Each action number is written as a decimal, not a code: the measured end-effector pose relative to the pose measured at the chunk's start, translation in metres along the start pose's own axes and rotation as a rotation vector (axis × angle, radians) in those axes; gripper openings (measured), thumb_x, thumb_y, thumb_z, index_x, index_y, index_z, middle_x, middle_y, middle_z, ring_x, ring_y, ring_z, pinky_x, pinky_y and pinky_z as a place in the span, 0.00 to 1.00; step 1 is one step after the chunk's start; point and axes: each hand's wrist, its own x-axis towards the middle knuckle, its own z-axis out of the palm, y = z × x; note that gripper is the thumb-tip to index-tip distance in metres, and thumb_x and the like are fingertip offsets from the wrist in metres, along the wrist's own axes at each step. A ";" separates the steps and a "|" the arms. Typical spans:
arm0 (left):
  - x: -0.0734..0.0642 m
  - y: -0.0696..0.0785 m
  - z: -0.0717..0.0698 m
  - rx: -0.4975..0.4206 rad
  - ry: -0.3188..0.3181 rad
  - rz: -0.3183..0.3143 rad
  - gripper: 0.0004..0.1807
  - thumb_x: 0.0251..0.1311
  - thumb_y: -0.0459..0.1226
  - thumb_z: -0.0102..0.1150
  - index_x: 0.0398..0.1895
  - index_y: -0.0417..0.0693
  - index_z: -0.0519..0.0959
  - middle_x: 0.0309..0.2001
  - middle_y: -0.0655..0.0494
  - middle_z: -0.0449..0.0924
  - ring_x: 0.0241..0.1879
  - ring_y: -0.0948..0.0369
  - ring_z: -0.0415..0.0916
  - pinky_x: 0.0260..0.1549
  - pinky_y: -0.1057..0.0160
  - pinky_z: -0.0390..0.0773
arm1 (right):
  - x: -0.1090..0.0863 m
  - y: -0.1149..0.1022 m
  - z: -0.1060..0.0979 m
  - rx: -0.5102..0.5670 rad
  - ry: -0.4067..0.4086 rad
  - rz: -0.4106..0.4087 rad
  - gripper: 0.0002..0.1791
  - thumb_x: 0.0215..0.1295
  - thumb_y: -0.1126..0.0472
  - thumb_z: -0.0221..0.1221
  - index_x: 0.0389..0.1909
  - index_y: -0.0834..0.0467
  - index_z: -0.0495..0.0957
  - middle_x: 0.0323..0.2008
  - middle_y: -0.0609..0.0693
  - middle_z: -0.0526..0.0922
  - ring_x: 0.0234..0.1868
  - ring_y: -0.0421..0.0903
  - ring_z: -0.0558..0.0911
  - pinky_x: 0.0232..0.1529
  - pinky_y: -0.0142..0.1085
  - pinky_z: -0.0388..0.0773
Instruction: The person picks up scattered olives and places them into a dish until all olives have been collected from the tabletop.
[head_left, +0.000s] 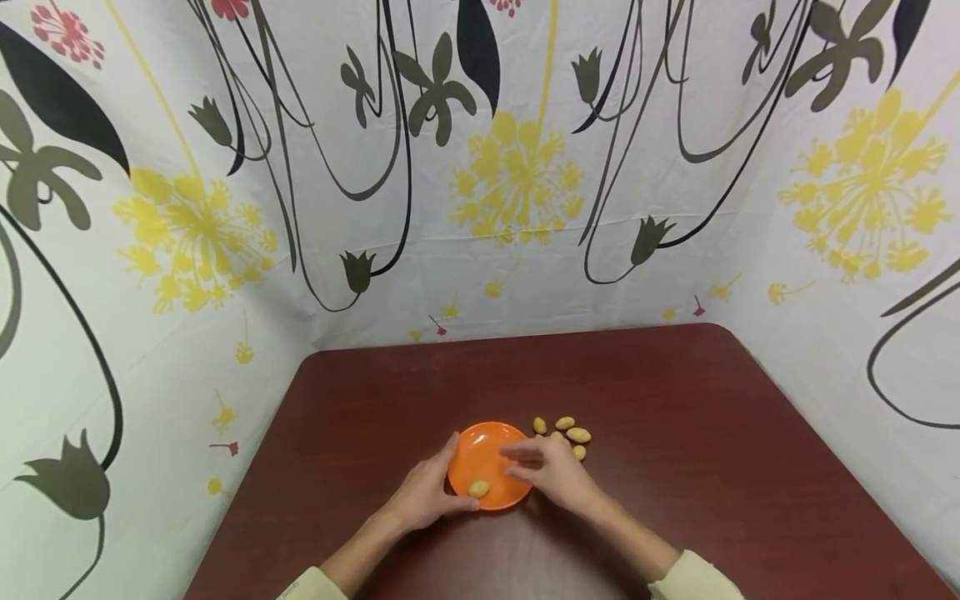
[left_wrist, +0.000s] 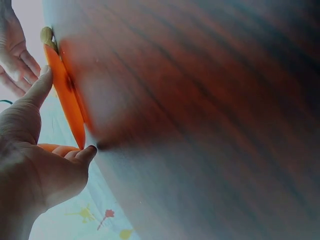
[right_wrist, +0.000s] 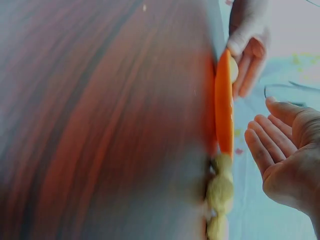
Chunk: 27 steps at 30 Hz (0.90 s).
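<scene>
An orange plate (head_left: 476, 454) lies on the dark red-brown table. My left hand (head_left: 426, 493) grips its left side, thumb at the near rim and fingers along the left edge. One yellow-tan oval piece (head_left: 478, 489), like a nut in its shell, sits inside near the front rim. Over the plate's right side hovers my right hand (head_left: 558, 477), its fingers (right_wrist: 265, 145) loosely extended and nothing held in them. Just beyond that hand, several similar pieces (head_left: 578, 435) lie on the table, some partly hidden behind it. The right wrist view shows these pieces (right_wrist: 220, 192) in a row beside the plate.
The wooden table (head_left: 675, 400) has rounded far corners. Around it hangs a white cloth (head_left: 480, 283) printed with flowers and vines, close to the table's far and side edges.
</scene>
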 end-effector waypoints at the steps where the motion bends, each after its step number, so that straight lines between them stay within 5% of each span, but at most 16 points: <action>1: 0.000 0.000 0.000 -0.001 -0.002 -0.003 0.65 0.56 0.58 0.79 0.85 0.36 0.52 0.80 0.37 0.60 0.75 0.41 0.66 0.69 0.37 0.68 | -0.002 0.001 -0.005 0.011 0.010 0.005 0.17 0.66 0.69 0.72 0.55 0.67 0.87 0.51 0.58 0.90 0.52 0.56 0.89 0.51 0.42 0.86; 12: 0.002 0.000 0.000 0.017 0.003 -0.004 0.66 0.54 0.58 0.80 0.85 0.36 0.52 0.81 0.38 0.57 0.76 0.42 0.63 0.70 0.37 0.66 | -0.027 0.019 -0.046 0.014 0.117 0.093 0.18 0.65 0.69 0.73 0.55 0.67 0.87 0.50 0.59 0.90 0.51 0.59 0.90 0.48 0.35 0.86; 27: 0.000 0.001 0.000 0.006 -0.006 -0.027 0.66 0.55 0.59 0.79 0.85 0.37 0.52 0.82 0.39 0.55 0.77 0.42 0.62 0.71 0.37 0.64 | -0.047 0.031 -0.047 -0.046 0.106 0.146 0.15 0.64 0.67 0.74 0.52 0.63 0.90 0.48 0.56 0.91 0.50 0.53 0.90 0.47 0.34 0.85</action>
